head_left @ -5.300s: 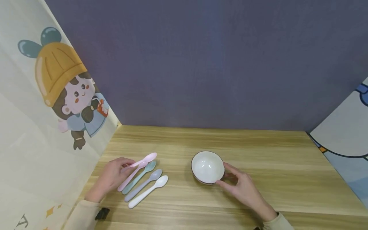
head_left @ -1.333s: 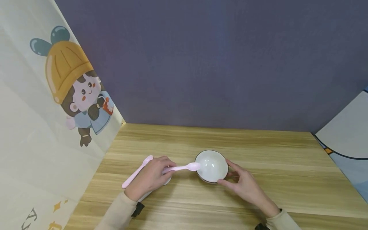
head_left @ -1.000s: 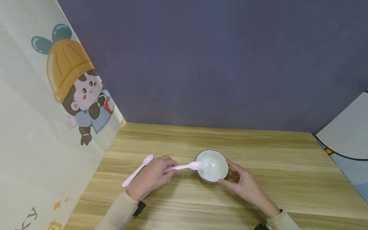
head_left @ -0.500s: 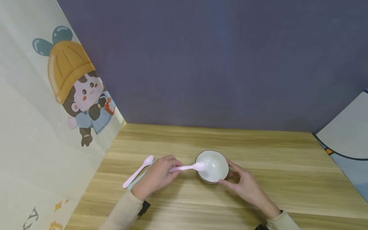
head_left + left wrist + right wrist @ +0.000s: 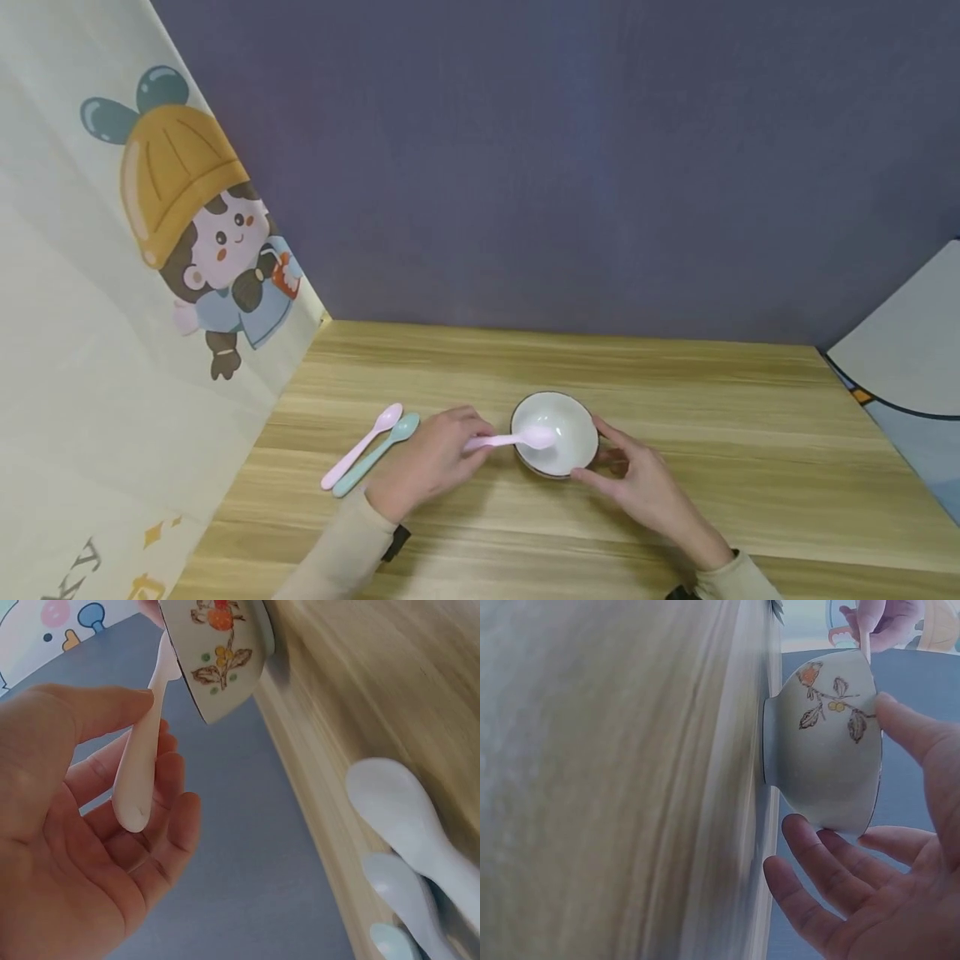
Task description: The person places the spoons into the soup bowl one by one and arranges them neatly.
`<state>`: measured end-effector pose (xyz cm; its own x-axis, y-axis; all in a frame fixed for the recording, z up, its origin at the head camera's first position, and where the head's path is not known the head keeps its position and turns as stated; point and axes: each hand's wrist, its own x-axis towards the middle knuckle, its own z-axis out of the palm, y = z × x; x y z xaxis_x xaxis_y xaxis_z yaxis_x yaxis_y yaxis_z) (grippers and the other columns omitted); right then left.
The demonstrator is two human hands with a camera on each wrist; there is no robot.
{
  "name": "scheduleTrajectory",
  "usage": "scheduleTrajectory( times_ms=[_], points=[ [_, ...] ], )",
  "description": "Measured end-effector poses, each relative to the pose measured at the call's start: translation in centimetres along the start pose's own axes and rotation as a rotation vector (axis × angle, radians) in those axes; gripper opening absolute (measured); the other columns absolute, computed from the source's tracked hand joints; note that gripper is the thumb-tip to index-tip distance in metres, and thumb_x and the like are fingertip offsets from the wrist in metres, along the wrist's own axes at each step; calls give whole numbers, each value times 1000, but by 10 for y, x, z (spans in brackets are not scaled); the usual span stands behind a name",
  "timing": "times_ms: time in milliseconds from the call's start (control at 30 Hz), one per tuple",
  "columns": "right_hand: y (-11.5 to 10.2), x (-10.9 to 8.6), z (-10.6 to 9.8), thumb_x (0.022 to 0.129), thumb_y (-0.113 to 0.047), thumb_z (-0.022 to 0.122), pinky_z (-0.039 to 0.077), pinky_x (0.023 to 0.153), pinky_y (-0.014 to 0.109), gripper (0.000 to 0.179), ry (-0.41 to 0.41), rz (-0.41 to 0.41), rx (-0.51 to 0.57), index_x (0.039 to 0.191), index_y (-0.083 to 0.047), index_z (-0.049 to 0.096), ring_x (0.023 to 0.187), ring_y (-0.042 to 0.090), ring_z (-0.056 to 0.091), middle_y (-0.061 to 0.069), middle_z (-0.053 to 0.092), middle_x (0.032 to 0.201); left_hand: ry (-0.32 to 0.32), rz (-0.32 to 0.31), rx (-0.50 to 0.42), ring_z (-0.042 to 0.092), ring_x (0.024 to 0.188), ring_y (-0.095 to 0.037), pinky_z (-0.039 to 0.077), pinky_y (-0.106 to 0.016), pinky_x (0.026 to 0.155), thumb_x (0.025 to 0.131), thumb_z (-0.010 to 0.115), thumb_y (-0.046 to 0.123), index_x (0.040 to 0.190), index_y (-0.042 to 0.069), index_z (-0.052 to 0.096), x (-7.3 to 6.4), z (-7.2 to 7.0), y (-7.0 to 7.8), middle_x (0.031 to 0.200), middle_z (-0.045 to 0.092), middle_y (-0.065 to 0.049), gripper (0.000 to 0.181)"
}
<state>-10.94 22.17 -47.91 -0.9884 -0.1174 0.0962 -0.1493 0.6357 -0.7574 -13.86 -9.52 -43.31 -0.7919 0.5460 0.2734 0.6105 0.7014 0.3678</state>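
Note:
A pink spoon [image 5: 534,437] is pinched by its handle between thumb and fingers of my left hand [image 5: 429,462]. The spoon's head is over the inside of a white bowl [image 5: 573,450] with a dark rim; whether it touches the bowl is unclear. On the bowl's right side, my right hand [image 5: 641,487] holds it with thumb and fingers spread around the rim and wall. In the right wrist view the bowl's outer wall [image 5: 825,769] shows painted flowers and leaves, and its foot stands on the table.
Left of my left hand lie another pink spoon [image 5: 354,457] and a teal spoon [image 5: 375,457]. The left wrist view also shows a white spoon [image 5: 397,799] and a lavender-grey one [image 5: 405,892]. A dark panel [image 5: 570,167] rises behind the wooden table [image 5: 675,375].
Several seconds ago my left hand was at the spoons on the left. It has carried the pink spoon rightward over the bowl, uncovering the teal spoon. My right hand stays on the bowl.

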Motion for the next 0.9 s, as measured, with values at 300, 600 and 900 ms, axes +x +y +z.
scheduleTrajectory(
  times_ms=[300, 600, 900],
  points=[
    [-2, -9, 5, 79, -39, 95, 64, 76, 30, 92, 26, -16, 7, 154, -5, 55, 92, 22, 80, 18, 75, 130, 9, 59, 58, 67, 83, -10, 58, -27, 77, 95, 79, 24, 108, 15, 83, -1, 7, 6, 94, 74, 6, 16],
    [-5, -15, 7, 79, -41, 95, 63, 76, 28, 93, 45, -31, -11, 154, -4, 55, 93, 21, 79, 20, 68, 142, 9, 88, 29, 68, 86, -12, 60, -29, 82, 95, 79, 23, 110, 13, 82, -1, 12, 12, 97, 76, 2, 18],
    [-10, -22, 9, 80, -39, 94, 62, 75, 28, 92, 47, -15, -1, 154, -4, 54, 94, 22, 79, 19, 68, 142, 2, 65, 3, 68, 86, -11, 60, -27, 81, 96, 78, 25, 111, 12, 82, -3, 18, 19, 100, 76, 1, 21]
  ],
)
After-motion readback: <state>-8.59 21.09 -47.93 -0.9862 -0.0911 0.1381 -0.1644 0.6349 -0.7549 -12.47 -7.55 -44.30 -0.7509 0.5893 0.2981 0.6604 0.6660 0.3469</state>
